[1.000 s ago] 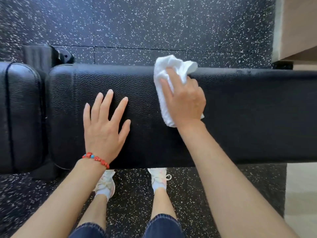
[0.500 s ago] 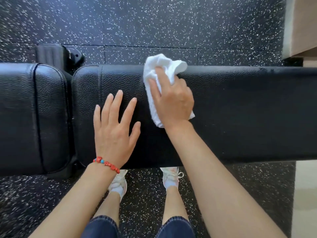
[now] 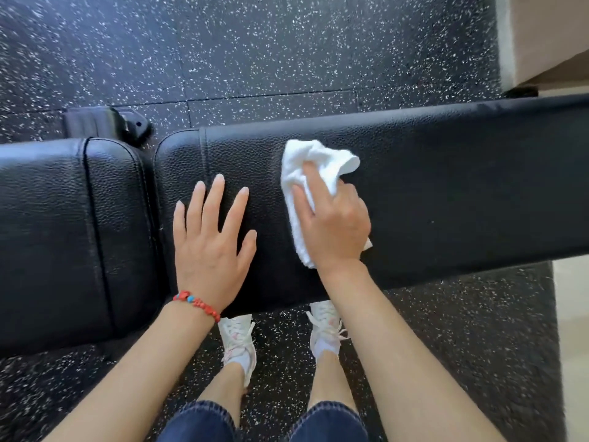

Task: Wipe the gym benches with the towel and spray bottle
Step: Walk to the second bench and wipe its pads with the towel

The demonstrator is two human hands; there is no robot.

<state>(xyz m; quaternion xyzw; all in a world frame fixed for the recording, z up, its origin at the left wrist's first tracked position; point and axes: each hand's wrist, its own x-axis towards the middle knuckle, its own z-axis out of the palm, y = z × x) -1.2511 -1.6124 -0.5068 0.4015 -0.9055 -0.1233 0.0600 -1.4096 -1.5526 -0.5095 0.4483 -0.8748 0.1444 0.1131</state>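
A black padded gym bench [image 3: 462,193] runs across the view, its long back pad on the right and a shorter seat pad [image 3: 63,237] on the left. My right hand [image 3: 334,224] presses a crumpled white towel [image 3: 318,161] flat onto the long pad near its left end. My left hand [image 3: 210,244], with a red bead bracelet at the wrist, lies flat with spread fingers on the same pad, just left of the towel. No spray bottle is in view.
Black speckled rubber floor [image 3: 255,52] surrounds the bench. A black bench foot [image 3: 105,122] sticks out behind the seat pad. A beige wall or ledge [image 3: 548,36] stands at the top right. My feet in white shoes [image 3: 325,333] are under the bench's near edge.
My right hand has slid the towel leftward along the pad, closer to the gap between the pads. The view has shifted left, showing more of the seat pad. My left hand stays flat.
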